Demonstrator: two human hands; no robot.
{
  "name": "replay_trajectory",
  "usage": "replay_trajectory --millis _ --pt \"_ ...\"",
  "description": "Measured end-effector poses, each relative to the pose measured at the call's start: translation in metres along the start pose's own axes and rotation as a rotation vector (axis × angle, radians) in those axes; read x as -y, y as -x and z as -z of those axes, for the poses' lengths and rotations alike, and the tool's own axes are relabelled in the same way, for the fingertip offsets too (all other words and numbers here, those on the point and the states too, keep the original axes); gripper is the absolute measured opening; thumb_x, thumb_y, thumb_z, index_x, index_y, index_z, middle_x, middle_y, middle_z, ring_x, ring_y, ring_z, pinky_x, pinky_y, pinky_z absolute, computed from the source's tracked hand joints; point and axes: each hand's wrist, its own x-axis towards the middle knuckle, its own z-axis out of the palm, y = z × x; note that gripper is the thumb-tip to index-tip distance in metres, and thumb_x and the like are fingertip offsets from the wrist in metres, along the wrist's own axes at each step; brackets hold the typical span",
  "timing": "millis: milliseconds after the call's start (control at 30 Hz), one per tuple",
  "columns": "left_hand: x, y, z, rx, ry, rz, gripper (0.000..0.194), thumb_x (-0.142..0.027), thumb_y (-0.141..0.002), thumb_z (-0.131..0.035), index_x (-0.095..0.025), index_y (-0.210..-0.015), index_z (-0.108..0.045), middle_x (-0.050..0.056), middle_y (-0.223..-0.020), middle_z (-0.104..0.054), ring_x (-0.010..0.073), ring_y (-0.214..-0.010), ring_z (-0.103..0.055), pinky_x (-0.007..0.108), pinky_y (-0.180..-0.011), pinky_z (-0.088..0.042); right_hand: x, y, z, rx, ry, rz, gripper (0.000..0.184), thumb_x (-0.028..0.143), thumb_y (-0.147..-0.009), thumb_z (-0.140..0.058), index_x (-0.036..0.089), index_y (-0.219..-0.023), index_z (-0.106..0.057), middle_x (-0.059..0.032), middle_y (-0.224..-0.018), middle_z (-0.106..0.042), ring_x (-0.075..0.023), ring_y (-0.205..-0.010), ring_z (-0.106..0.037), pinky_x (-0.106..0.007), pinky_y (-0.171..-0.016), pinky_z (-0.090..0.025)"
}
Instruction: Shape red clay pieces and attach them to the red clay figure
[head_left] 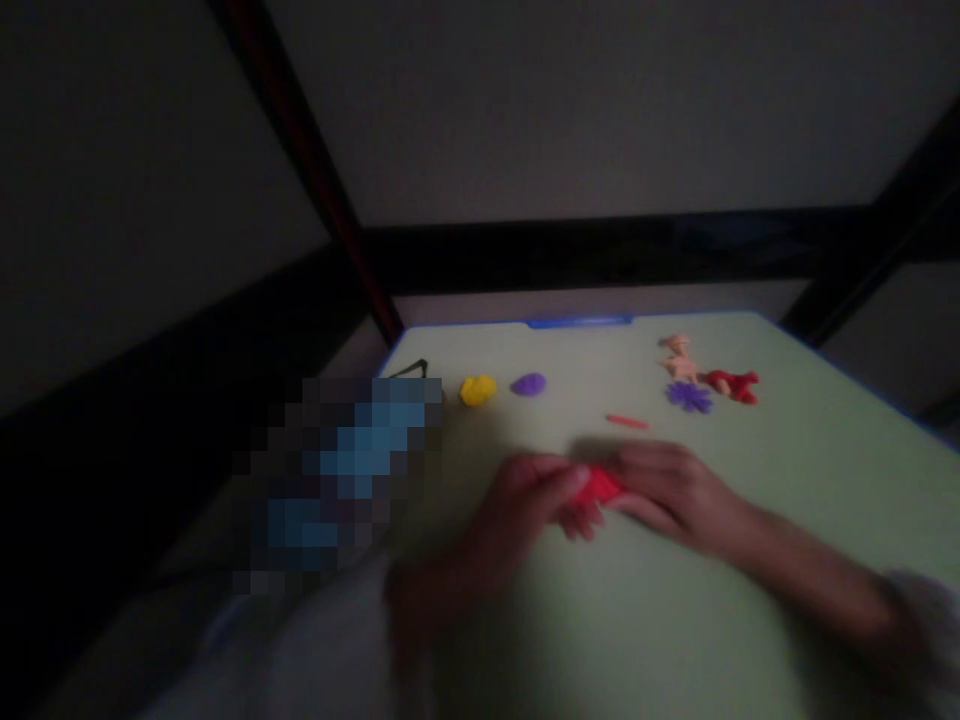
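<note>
Head cam, bright-red lump (601, 487), blurry, pt hidden, both hands (686, 492) half-curled, gripping it

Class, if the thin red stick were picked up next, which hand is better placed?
Probably the right hand: it lies nearer the thin red stick than the left hand, though both hold a red piece.

The left hand (529, 497) and right hand (679, 492) hold a red lump (602, 486) just below the middle. A yellow lump (478, 390) sits mid-frame; a peach figure (679, 362) lies right of the middle.
</note>
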Motion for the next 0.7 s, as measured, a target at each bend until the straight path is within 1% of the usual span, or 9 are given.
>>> replay_trajectory --millis 67,167,300,400,500,567,633,700 --pt "-0.0007 -0.0006 0.0016 0.021 -0.087 0.017 0.030 -0.035 -0.081 -0.051 -0.011 -0.069 -0.065 0.005 -0.060 -0.063 0.0109 -0.054 -0.058 0.023 -0.056 -0.044 -0.0005 0.0001 -0.0004 0.034 0.141 0.076 0.036 0.027 -0.093 -0.035 0.012 -0.072 -0.059 -0.0048 -0.061 -0.055 -0.0138 -0.059 -0.049 -0.027 -0.056 -0.039" --pt "0.0003 -0.0007 0.0036 0.071 -0.184 0.050 0.028 -0.035 -0.079 -0.054 -0.011 -0.075 -0.067 0.006 -0.065 -0.067 0.0136 -0.061 -0.062 0.024 -0.059 -0.046 -0.0020 0.0009 0.0002 0.082 0.318 0.167 0.031 0.021 -0.093 -0.037 0.014 -0.070 -0.057 -0.0026 -0.059 -0.054 -0.0139 -0.057 -0.047 -0.028 -0.055 -0.033" --pt "0.0031 0.0021 0.0041 0.143 -0.299 0.060 0.023 -0.031 -0.076 -0.057 -0.012 -0.073 -0.068 0.005 -0.067 -0.067 0.0122 -0.062 -0.060 0.022 -0.059 -0.045 -0.0031 0.0033 0.0005 0.180 0.432 0.228 0.023 0.018 -0.089 -0.045 0.017 -0.067 -0.054 -0.0002 -0.061 -0.056 -0.0143 -0.059 -0.047 -0.030 -0.055 -0.028" --pt "0.0021 0.0052 0.0038 0.182 -0.363 0.090 0.019 -0.028 -0.073 -0.059 -0.012 -0.070 -0.068 0.003 -0.066 -0.067 0.0116 -0.060 -0.058 0.021 -0.056 -0.043 -0.0002 0.0040 -0.0010 0.208 0.480 0.245 0.025 0.018 -0.088 -0.046 0.019 -0.064 -0.053 -0.0003 -0.062 -0.056 -0.0150 -0.058 -0.047 -0.031 -0.053 -0.025" --pt "0.0000 0.0062 0.0039 0.188 -0.430 0.059 0.015 -0.024 -0.071 -0.059 -0.012 -0.068 -0.069 0.002 -0.063 -0.066 0.0114 -0.060 -0.056 0.020 -0.054 -0.040 0.0041 0.0021 -0.0016 0.231 0.499 0.230 0.028 0.013 -0.088 -0.042 0.019 -0.062 -0.053 -0.0011 -0.061 -0.057 -0.0153 -0.056 -0.047 -0.032 -0.053 -0.024" --pt "-0.0012 0.0049 0.0037 0.170 -0.409 0.032 0.015 -0.023 -0.072 -0.058 -0.013 -0.067 -0.068 0.002 -0.062 -0.065 0.0112 -0.059 -0.056 0.020 -0.055 -0.040 0.0057 0.0001 -0.0008 0.217 0.506 0.209 0.031 0.012 -0.089 -0.040 0.018 -0.062 -0.054 -0.0011 -0.059 -0.056 -0.0146 -0.055 -0.047 -0.032 -0.053 -0.025" --pt "-0.0030 0.0023 0.0026 0.119 -0.318 0.031 0.019 -0.027 -0.074 -0.057 -0.013 -0.067 -0.067 0.003 -0.062 -0.064 0.0118 -0.058 -0.057 0.022 -0.056 -0.041 0.0060 -0.0014 0.0004 0.145 0.486 0.152 0.034 0.018 -0.091 -0.038 0.018 -0.061 -0.055 -0.0010 -0.056 -0.054 -0.0133 -0.052 -0.047 -0.031 -0.053 -0.026" --pt "-0.0057 -0.0006 0.0013 0.040 -0.168 0.034 0.022 -0.033 -0.075 -0.057 -0.013 -0.077 -0.066 0.002 -0.064 -0.063 0.0122 -0.057 -0.057 0.023 -0.056 -0.043 0.0061 -0.0021 0.0014 0.054 0.415 0.056 0.036 0.027 -0.092 -0.039 0.017 -0.062 -0.056 -0.0009 -0.054 -0.053 -0.0124 -0.052 -0.046 -0.029 -0.053 -0.028"
